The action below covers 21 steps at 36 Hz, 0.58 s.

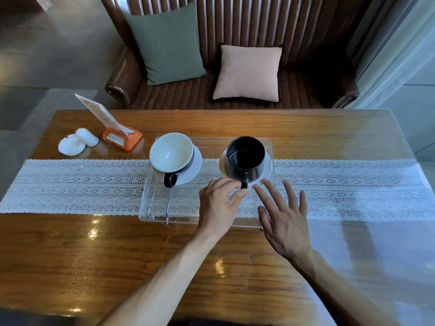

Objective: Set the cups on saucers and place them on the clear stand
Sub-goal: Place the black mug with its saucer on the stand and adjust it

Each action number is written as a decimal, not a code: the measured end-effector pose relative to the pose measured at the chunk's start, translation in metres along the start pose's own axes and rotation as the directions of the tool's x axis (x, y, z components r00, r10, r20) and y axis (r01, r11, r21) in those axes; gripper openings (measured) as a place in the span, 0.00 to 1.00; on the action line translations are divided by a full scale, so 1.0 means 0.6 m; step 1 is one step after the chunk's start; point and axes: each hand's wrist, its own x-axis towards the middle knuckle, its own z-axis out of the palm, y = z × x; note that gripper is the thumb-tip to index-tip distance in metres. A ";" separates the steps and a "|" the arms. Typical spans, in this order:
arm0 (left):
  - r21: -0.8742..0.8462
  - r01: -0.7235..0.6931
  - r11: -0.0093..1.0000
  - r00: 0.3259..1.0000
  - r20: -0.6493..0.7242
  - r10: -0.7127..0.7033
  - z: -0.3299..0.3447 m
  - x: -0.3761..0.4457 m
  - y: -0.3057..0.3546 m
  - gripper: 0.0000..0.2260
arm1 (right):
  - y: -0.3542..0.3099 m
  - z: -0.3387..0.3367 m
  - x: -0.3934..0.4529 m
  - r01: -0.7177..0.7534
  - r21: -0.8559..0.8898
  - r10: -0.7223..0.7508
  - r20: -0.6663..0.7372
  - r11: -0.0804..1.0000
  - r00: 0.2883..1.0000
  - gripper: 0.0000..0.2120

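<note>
Desk [70, 243]: glossy brown woodgrain. Lace runner [82, 184]: white, floral openwork bands. Left cup [171, 155]: white inside, black outside. Right cup [246, 158]: all black. Saucers [194, 165]: white. Stand [211, 142]: clear. Card holder [122, 138]: orange. Cushions: green [167, 43], pale pink [248, 71]. Sofa [306, 31]: dark brown, ribbed.

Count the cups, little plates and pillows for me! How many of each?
Cups: 2, a white-inside cup and a black cup
Saucers: 2, the left saucer and the right saucer
Pillows: 2, a green pillow and a pink pillow
Total: 6
</note>
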 end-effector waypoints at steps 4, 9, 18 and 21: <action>-0.001 0.005 1.000 1.000 0.003 -0.005 -0.001 -0.001 0.001 0.06 | 0.000 0.000 0.000 0.007 -0.002 -0.007 -0.003 1.000 1.000 0.25; -0.008 0.001 1.000 1.000 0.009 -0.001 -0.001 -0.004 0.000 0.08 | 0.001 0.000 0.000 0.004 -0.004 -0.004 0.001 1.000 1.000 0.25; 0.014 0.028 1.000 0.999 -0.015 -0.028 0.003 -0.010 0.005 0.11 | 0.000 0.000 0.000 0.006 -0.005 -0.006 -0.001 1.000 1.000 0.25; 0.019 0.037 0.999 0.999 -0.009 -0.037 0.004 -0.008 0.009 0.09 | 0.001 0.001 0.000 0.005 -0.005 -0.005 0.003 1.000 1.000 0.25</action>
